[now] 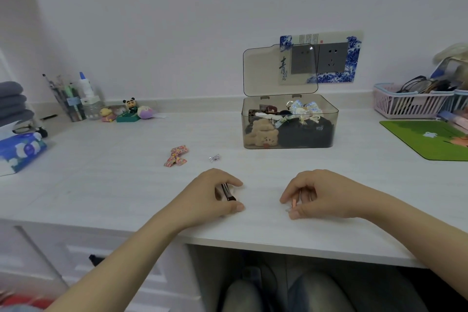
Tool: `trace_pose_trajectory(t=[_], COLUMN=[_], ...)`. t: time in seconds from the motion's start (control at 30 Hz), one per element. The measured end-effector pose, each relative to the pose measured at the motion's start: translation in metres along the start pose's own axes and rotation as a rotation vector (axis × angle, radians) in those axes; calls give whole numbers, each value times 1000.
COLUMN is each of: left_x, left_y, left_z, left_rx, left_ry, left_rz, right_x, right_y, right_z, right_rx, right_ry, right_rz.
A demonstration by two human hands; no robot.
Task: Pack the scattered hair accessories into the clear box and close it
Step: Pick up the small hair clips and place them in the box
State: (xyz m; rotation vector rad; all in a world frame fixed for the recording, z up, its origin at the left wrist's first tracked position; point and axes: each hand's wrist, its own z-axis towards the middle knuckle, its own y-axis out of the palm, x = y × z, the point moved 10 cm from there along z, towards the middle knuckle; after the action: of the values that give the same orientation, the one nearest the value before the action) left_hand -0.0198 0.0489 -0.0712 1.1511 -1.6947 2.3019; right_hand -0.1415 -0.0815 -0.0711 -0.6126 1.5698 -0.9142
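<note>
White laminate with a faint wood grain covers the table point(253, 230), which is backed by a pale wall. At its far side, ahead and slightly right of the hands, the clear box point(288, 124) of smoky, rounded plastic is seen with its hinged lid point(268, 71) stood upright; plush bear clips, dark fabric and pale bows are already heaped inside. The right hand lies nearer to it. Left of the box, a patterned fabric bow point(176, 156) is left lying diagonally, and a small silvery clip point(215, 158) sits just beside it. Near the front edge, the left hand point(215, 195) is curled around a slim dark hairpin point(228, 192), its long axis pointing roughly away from the person. A small orange clip point(294, 203) is pinched between thumb and fingers of the right hand point(319, 195).
</note>
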Motion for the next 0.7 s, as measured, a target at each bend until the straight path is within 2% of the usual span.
trace_pose_trajectory(t=[0.2,0.33,0.43,0.57,0.63,0.7], left_x=[-2,9,16,24,29,32], left_y=[3,0,-6,-18,-24,-25], left_z=[6,14,25,46,58,68], left_rx=[8,53,90,140,154,135], left_ry=[-22,32,94,160,200,230], left_rz=[-120,-147,-178,-258,-281,-276], right_x=[-2,-4,3,3,0,-4], right_y=[0,-6,-5,19,28,36], right_z=[8,19,34,61,74,85], right_rx=[41,132,122,-1,-46,-101], right_ry=[33,49,136,312,352,362], right_rz=[4,204,596,1409,1569,1598])
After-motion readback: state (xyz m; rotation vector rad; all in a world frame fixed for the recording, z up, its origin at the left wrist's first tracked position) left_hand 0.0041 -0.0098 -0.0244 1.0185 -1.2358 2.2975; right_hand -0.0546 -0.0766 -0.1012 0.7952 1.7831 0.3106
